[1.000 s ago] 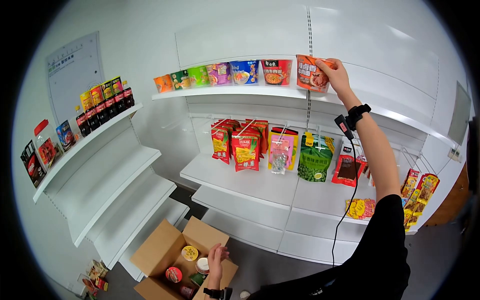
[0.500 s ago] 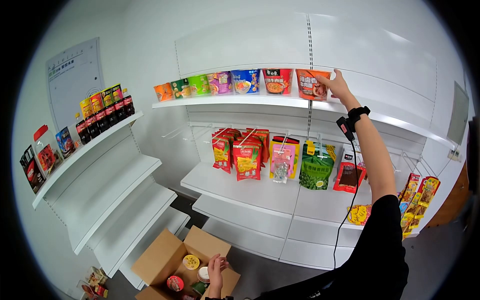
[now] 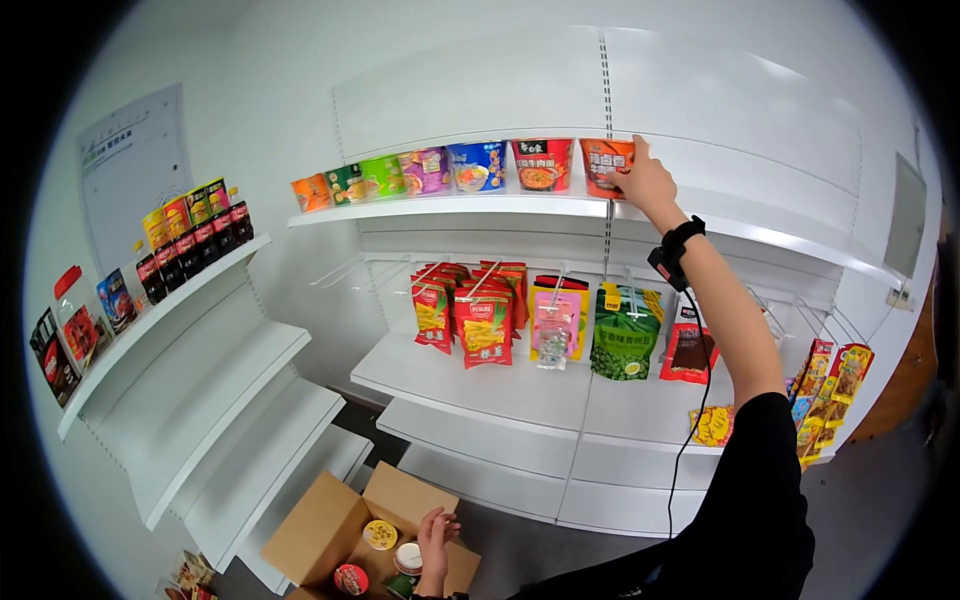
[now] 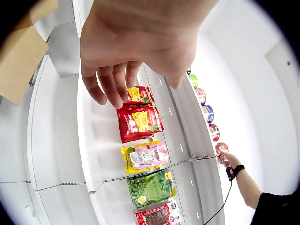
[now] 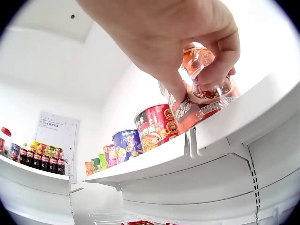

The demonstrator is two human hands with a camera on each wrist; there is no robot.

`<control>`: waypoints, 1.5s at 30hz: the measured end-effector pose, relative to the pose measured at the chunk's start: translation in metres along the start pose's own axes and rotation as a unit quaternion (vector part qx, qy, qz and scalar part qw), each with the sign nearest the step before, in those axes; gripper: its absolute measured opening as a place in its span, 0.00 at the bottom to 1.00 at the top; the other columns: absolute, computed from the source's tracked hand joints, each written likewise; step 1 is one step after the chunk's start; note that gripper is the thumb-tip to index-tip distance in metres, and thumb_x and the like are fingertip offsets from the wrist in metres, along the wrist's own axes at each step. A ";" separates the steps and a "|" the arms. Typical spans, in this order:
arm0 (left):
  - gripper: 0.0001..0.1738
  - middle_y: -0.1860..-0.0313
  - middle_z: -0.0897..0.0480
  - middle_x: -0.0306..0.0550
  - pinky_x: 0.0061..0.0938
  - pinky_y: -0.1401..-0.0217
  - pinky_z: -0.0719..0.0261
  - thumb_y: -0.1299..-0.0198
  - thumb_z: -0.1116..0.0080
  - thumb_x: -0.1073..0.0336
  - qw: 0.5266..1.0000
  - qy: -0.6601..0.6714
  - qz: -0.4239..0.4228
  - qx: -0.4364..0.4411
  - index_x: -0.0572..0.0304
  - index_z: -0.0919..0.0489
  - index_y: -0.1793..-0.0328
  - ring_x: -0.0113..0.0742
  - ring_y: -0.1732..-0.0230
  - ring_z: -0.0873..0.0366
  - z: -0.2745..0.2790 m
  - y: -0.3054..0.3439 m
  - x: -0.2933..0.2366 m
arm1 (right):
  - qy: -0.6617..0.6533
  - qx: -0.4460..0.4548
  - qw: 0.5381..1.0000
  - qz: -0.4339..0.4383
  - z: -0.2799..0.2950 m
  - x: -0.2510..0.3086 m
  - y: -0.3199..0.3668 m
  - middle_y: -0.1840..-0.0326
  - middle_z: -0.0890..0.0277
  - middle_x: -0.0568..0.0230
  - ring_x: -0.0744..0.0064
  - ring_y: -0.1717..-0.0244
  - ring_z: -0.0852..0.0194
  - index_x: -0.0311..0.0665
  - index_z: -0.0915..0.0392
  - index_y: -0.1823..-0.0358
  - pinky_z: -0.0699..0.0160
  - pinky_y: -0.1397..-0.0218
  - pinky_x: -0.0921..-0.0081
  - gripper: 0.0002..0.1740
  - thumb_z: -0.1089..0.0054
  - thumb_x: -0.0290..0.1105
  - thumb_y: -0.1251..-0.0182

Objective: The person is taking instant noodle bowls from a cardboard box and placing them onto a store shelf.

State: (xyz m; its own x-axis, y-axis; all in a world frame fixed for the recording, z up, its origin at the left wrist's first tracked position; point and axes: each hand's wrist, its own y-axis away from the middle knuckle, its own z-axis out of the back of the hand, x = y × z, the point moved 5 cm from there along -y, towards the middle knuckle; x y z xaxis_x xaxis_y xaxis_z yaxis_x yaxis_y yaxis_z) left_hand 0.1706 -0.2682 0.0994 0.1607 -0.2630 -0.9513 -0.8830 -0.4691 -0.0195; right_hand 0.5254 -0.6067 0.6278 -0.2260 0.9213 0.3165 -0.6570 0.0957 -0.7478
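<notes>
Seven noodle cups (image 3: 541,163) in a row, one cardboard box (image 3: 320,525), two hands (image 3: 648,183) (image 3: 436,530)

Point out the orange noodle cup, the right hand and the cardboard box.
orange noodle cup (image 3: 598,162), head view, front wall.
right hand (image 3: 648,184), head view, its back.
cardboard box (image 3: 318,520), head view, left flap.

No legible print on noodle cup (image 5: 194,112)

Right hand (image 3: 645,181) grips orange cup (image 3: 598,164) on shelf (image 3: 450,207).
</notes>
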 end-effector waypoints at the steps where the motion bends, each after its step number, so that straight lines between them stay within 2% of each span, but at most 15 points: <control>1: 0.25 0.53 0.21 0.52 0.25 0.57 0.21 0.31 0.52 0.53 1.000 0.001 0.000 -0.004 0.66 0.32 0.38 0.36 0.59 0.20 0.002 0.000 0.002 | 0.005 0.011 1.000 -0.004 -0.002 -0.003 -0.005 0.53 0.24 0.45 0.48 0.57 0.19 0.39 0.49 0.28 0.19 0.56 0.60 0.52 0.31 0.50 0.50; 7: 0.25 0.54 0.20 0.51 0.25 0.57 0.21 0.31 0.50 0.54 1.000 0.006 0.011 -0.017 0.66 0.32 0.37 0.36 0.60 0.20 0.014 0.002 0.011 | 0.017 0.030 0.999 -0.026 -0.008 -0.009 -0.019 0.52 0.21 0.47 0.52 0.52 0.19 0.37 0.48 0.29 0.19 0.53 0.61 0.50 0.33 0.48 0.49; 16: 0.24 0.54 0.20 0.50 0.24 0.57 0.21 0.32 0.50 0.54 0.999 0.000 0.022 -0.034 0.65 0.32 0.38 0.34 0.60 0.20 0.015 0.002 0.016 | -0.011 0.049 0.998 -0.032 -0.022 -0.019 -0.034 0.49 0.22 0.45 0.49 0.50 0.21 0.38 0.50 0.27 0.23 0.48 0.60 0.50 0.36 0.46 0.48; 25: 0.21 0.54 0.20 0.49 0.25 0.57 0.21 0.32 0.50 0.56 0.999 0.006 0.020 -0.042 0.63 0.31 0.39 0.34 0.60 0.20 0.012 0.008 0.021 | -0.004 0.033 0.999 -0.023 -0.027 -0.020 -0.037 0.54 0.20 0.48 0.51 0.55 0.19 0.39 0.50 0.27 0.21 0.52 0.61 0.49 0.38 0.49 0.47; 28: 0.21 0.55 0.20 0.49 0.25 0.57 0.21 0.32 0.50 0.56 0.999 0.007 0.016 -0.045 0.63 0.30 0.40 0.34 0.61 0.20 0.014 0.011 0.024 | 0.006 0.046 0.999 -0.026 -0.027 -0.019 -0.038 0.51 0.21 0.47 0.50 0.51 0.20 0.39 0.50 0.27 0.21 0.50 0.60 0.48 0.37 0.49 0.45; 31: 0.21 0.55 0.20 0.48 0.26 0.57 0.21 0.32 0.50 0.57 0.998 0.013 0.028 -0.055 0.63 0.30 0.40 0.33 0.61 0.21 0.015 0.016 0.027 | -0.022 0.043 0.998 -0.027 -0.026 -0.019 -0.036 0.52 0.21 0.46 0.51 0.51 0.20 0.37 0.51 0.28 0.21 0.50 0.61 0.49 0.37 0.50 0.45; 34: 0.21 0.55 0.20 0.48 0.25 0.57 0.21 0.32 0.51 0.57 0.998 0.013 0.036 -0.057 0.63 0.30 0.40 0.33 0.61 0.21 0.011 0.022 0.022 | -0.128 0.067 0.988 -0.062 -0.023 -0.027 -0.031 0.53 0.21 0.45 0.49 0.52 0.20 0.33 0.52 0.28 0.22 0.50 0.61 0.52 0.37 0.53 0.46; 37: 0.21 0.55 0.20 0.47 0.26 0.57 0.21 0.32 0.51 0.56 0.997 -0.002 0.045 -0.057 0.63 0.30 0.40 0.33 0.60 0.21 0.016 0.026 0.026 | -0.134 -0.039 0.990 -0.018 -0.011 -0.034 -0.022 0.53 0.21 0.45 0.48 0.52 0.20 0.30 0.51 0.29 0.23 0.50 0.63 0.54 0.36 0.57 0.47; 40: 0.21 0.56 0.20 0.47 0.26 0.57 0.21 0.32 0.52 0.56 0.997 -0.008 0.051 -0.065 0.63 0.30 0.41 0.32 0.60 0.21 0.026 0.029 0.035 | -0.208 -0.034 0.977 -0.003 -0.002 -0.044 -0.001 0.54 0.21 0.46 0.48 0.53 0.20 0.30 0.48 0.30 0.24 0.50 0.63 0.54 0.38 0.61 0.46; 43: 0.21 0.56 0.19 0.46 0.26 0.57 0.21 0.32 0.51 0.55 0.995 -0.013 0.067 -0.080 0.62 0.29 0.41 0.32 0.61 0.21 0.040 0.032 0.040 | -0.289 -0.060 0.955 0.034 0.010 -0.043 0.043 0.53 0.21 0.47 0.54 0.51 0.21 0.31 0.43 0.32 0.25 0.48 0.63 0.47 0.39 0.58 0.42; 45: 0.21 0.57 0.19 0.46 0.26 0.57 0.22 0.32 0.52 0.54 0.994 -0.012 0.069 -0.089 0.61 0.29 0.42 0.32 0.61 0.21 0.049 0.033 0.043 | -0.344 -0.027 0.939 0.018 0.004 -0.049 0.073 0.54 0.21 0.51 0.66 0.65 0.20 0.34 0.39 0.33 0.22 0.63 0.70 0.38 0.41 0.51 0.37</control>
State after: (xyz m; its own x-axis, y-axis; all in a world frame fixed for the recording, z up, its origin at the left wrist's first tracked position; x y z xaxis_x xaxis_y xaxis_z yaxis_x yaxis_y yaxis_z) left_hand 0.1268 -0.2540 0.0424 0.0305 -0.3159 -0.9483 -0.8037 -0.5718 0.1646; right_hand 0.4860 -0.6463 0.5599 -0.6699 0.4655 0.5784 -0.6074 0.1045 -0.7875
